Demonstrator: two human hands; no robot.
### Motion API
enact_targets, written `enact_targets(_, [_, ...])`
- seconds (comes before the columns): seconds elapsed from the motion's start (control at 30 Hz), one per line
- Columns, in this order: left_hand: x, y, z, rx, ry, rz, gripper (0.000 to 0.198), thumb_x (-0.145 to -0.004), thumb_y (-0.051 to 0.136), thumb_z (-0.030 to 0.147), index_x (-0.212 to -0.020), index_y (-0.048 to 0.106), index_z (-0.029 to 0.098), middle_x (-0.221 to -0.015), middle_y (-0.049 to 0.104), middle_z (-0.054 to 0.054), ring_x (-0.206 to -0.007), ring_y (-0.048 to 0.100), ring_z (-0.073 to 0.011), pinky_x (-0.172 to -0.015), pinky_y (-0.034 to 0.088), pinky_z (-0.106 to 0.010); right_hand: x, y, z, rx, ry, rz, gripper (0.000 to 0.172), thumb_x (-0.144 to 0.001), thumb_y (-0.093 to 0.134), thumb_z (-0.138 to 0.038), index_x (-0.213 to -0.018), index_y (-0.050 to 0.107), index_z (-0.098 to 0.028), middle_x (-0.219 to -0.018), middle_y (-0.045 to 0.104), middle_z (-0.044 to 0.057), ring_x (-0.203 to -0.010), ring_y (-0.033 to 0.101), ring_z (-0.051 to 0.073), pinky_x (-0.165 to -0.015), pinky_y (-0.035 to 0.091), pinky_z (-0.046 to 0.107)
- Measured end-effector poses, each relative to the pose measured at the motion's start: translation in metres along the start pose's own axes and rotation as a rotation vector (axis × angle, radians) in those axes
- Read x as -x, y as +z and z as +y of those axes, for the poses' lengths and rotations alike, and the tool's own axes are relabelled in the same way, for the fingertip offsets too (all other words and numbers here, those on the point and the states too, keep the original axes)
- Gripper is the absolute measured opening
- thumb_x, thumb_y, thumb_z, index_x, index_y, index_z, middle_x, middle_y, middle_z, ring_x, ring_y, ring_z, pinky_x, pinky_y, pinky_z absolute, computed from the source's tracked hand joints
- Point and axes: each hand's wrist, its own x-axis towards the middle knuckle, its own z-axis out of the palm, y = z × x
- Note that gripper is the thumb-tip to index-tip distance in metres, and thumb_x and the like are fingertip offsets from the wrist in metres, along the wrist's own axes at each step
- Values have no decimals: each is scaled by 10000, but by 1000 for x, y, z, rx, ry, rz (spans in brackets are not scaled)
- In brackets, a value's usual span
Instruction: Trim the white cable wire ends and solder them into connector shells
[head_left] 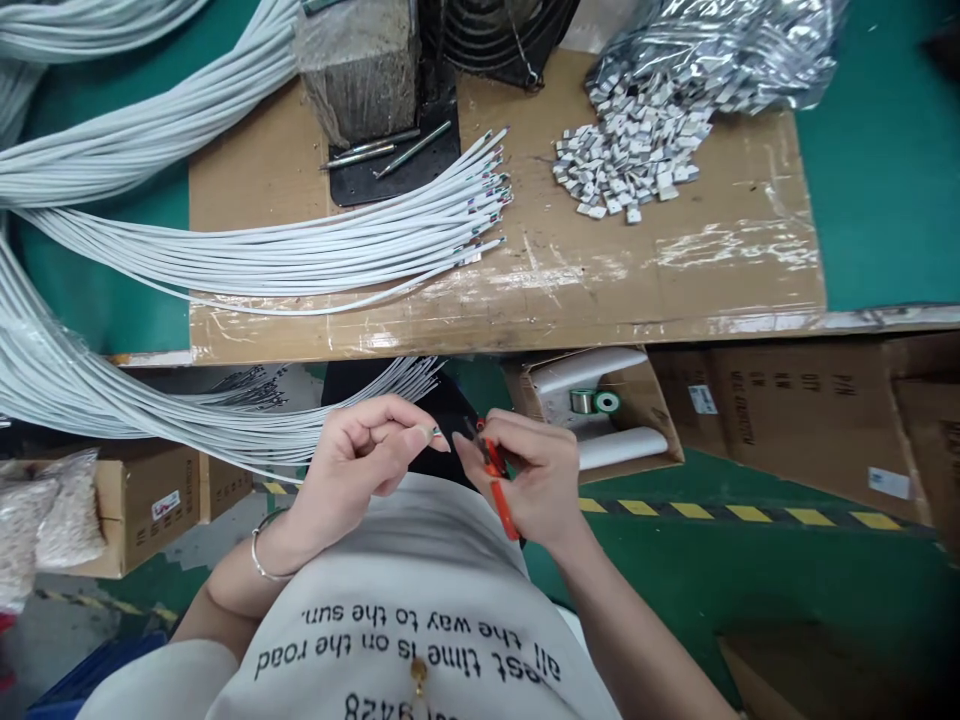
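My left hand (358,455) is closed in a pinch on the stripped end of a white cable (436,432), held below the table's front edge above my lap. Facing it, my right hand (529,478) grips an orange-handled tool (496,485), its dark tip close to the cable end. A silver bracelet (262,560) sits on my left wrist. A fan of white cables (225,420) hangs off the table edge towards my left hand.
On the cardboard sheet (675,290) lie a bundle of white cables (337,245) with stripped ends, a heap of small white connectors (637,150) spilling from a silver bag (720,50), and metal tools (390,150) by a block. Cardboard boxes (600,410) stand underneath.
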Motion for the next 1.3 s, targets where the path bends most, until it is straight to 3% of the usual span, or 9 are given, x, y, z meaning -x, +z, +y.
enact_targets(0.23, [0,0,1,63,19,-47,227,-940,803,386,-849,770,181,-493,458,78,-452,193,-51,-412,162,-215,1,1,-4,126,-125,-53,430,-807,652,-70,-595,310,-220,-594,296,-65,-529,248,77,-466,191,263])
enact_targets(0.6, [-2,0,2,87,-23,-91,223,-934,801,385,-858,763,178,-516,525,60,-441,196,-46,-402,154,-216,0,-1,-4,179,-179,-49,407,-787,633,-60,-595,313,-221,-575,316,-65,-534,259,86,-477,193,263])
enact_targets(0.8, [-2,1,3,137,-49,-101,214,-925,811,365,-852,764,169,-509,445,86,-447,168,-40,-399,162,-202,0,-3,-2,218,-220,-22,403,-788,640,-44,-588,337,-220,-581,312,-70,-539,249,87,-473,195,264])
enact_targets(1.07, [-1,1,-6,113,38,-73,169,-957,809,351,-877,819,203,-481,450,82,-443,207,-36,-415,188,-182,3,16,-4,78,-107,159,420,-815,673,-86,-539,379,-201,-526,330,-76,-479,238,65,-442,179,257])
enact_targets(1.23, [2,-2,-9,96,107,-19,151,-969,796,335,-889,848,219,-491,478,78,-437,203,-29,-415,178,-185,-6,1,12,-30,56,391,525,-1011,495,-164,-516,338,-241,-407,325,-76,-351,324,89,-409,298,252])
enact_targets(1.3, [3,-3,-9,119,92,-10,164,-957,806,346,-865,838,214,-517,517,71,-439,194,-28,-409,172,-185,-7,-4,15,-41,91,374,529,-988,586,-185,-499,388,-230,-407,374,-71,-360,355,90,-409,296,251])
